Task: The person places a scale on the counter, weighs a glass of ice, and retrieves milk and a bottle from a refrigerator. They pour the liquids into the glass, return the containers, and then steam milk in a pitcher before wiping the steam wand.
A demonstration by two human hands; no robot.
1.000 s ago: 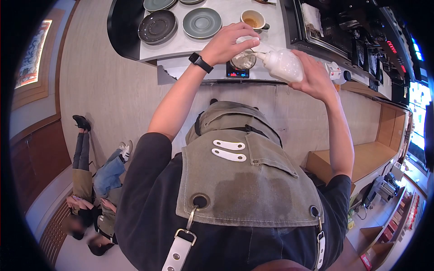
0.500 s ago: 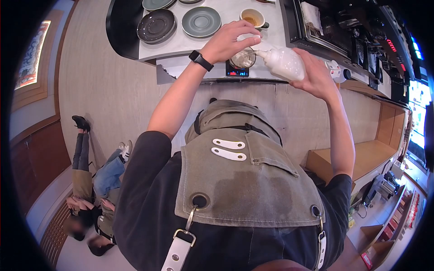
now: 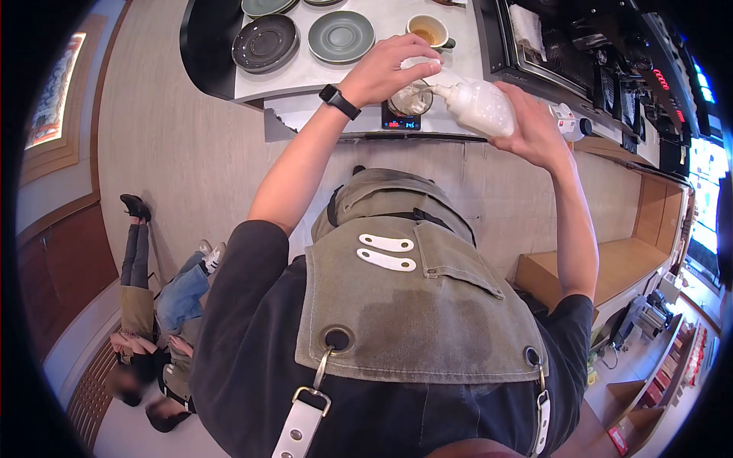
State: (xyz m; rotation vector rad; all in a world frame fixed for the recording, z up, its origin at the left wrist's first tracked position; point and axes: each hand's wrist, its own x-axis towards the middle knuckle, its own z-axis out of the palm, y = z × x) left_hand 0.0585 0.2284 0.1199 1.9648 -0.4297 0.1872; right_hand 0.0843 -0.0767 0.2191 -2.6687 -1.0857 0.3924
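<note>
My right hand [image 3: 525, 126] is wrapped round a translucent squeeze bottle [image 3: 482, 109] with whitish contents. The bottle is tipped sideways, its nozzle pointing left at the rim of a clear glass [image 3: 411, 99]. Inside the glass there is something pale, perhaps ice. The glass stands on a small black scale [image 3: 402, 122] with lit red and blue digits. My left hand [image 3: 393, 69], with a black watch on the wrist, is curled beside the glass. Its thumb and fingers close round something white [image 3: 418, 62], mostly hidden and too unclear to name.
Dark and grey-green saucers [image 3: 341, 37] lie on the counter [image 3: 305, 84] at upper left. A cup of brown liquid [image 3: 426, 32] stands behind the glass. Right of my right hand is a white bottle with a black cap [image 3: 569, 122]. Two people [image 3: 137, 336] are at far left.
The blue digits on the scale have changed. My hands, the squeeze bottle and the glass have hardly moved.
</note>
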